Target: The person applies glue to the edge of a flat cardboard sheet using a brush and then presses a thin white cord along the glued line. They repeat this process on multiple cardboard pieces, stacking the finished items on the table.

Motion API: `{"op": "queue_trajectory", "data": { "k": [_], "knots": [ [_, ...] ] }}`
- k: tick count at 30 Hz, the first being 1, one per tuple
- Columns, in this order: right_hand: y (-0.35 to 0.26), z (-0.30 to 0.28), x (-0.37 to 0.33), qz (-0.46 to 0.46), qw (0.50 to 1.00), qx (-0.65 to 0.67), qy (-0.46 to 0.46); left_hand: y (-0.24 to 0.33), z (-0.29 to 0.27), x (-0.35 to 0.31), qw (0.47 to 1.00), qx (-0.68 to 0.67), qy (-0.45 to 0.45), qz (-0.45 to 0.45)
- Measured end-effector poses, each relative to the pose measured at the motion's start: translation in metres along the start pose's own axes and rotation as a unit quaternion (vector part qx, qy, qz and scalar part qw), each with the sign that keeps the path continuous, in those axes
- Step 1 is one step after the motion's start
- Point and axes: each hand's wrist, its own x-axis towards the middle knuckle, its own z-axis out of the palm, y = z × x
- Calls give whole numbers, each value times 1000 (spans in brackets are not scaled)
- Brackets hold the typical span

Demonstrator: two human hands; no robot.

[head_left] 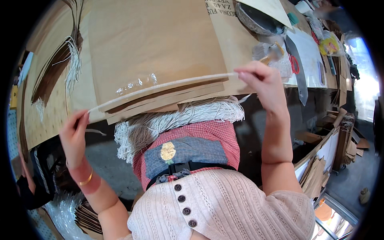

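Left hand [75,134] and right hand [260,80] fingers pinch ends of 1 white cord [160,86], taut over brown paper stack [156,52]. Risk: cord slips from pinch, lands crooked off glue strip [136,85].

Bundle of white cords [176,120]: upper part hidden under the stack of brown paper sheets [156,44].
Paper stack: top cut off by the upper edge.
Left hand [75,134]: fingertips hide the end of the white cord [160,87].
Clutter at far table end [316,36]: too small and blurred to identify.
Dark bowl [256,18]: partly covered by a paper sheet.
Person's torso: cut off at the lower edge.
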Motion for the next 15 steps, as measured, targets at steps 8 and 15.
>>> {"op": "queue_trajectory", "data": {
  "k": [8,15],
  "knots": [
    [74,41,38,58,991,-111,34,-68,58,36,986,-126,-79,-75],
    [71,34,38,181,965,177,-65,-32,69,24,928,293,133,190]
  ]
}}
